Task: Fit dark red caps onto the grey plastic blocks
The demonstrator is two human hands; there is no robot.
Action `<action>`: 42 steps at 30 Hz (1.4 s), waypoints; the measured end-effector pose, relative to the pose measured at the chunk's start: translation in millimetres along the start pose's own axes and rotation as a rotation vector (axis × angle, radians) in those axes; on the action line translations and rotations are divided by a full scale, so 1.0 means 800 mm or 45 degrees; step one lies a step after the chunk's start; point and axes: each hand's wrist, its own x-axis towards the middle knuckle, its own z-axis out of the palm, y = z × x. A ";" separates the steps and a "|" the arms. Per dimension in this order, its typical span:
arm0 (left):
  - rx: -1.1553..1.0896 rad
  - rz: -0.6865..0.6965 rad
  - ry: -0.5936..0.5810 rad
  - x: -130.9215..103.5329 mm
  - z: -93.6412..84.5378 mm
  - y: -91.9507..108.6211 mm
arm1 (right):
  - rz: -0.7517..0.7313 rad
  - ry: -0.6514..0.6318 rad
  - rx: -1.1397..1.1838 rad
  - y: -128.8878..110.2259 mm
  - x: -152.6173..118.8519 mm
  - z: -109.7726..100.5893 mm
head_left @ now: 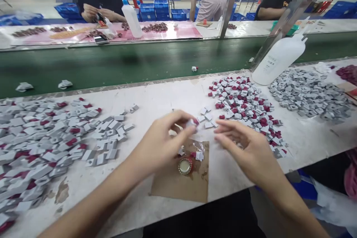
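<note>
My left hand (167,137) is closed, thumb and forefinger pinching a small grey-and-maroon plastic piece (192,122). To its right, my right hand (248,148) has its fingers loosely curved and apart, with nothing plainly in them; it is slightly blurred. Below the hands lies a brown cardboard square (178,189) bearing a bottle cap (185,166) and a small white-and-maroon piece (199,156). Several loose grey pieces (208,116) lie between the hands, beside a pile of grey-and-maroon pieces (237,96) that my right hand partly covers.
A large pile of grey and maroon pieces (41,148) spreads at the left. Grey pieces (309,93) lie at the right, near a tilted white squeeze bottle (279,61). Beyond runs a green conveyor belt (139,55) carrying a few small pieces. People work across it.
</note>
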 end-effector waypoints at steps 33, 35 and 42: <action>0.520 -0.103 0.279 0.100 -0.041 -0.068 | -0.254 -0.183 -0.825 0.006 0.320 0.094; 0.516 -0.106 0.272 0.071 -0.037 -0.062 | -0.260 -0.203 -0.740 -0.008 0.303 0.099; -0.074 0.213 0.300 -0.014 -0.022 -0.043 | -0.124 -0.539 0.058 -0.044 0.152 0.081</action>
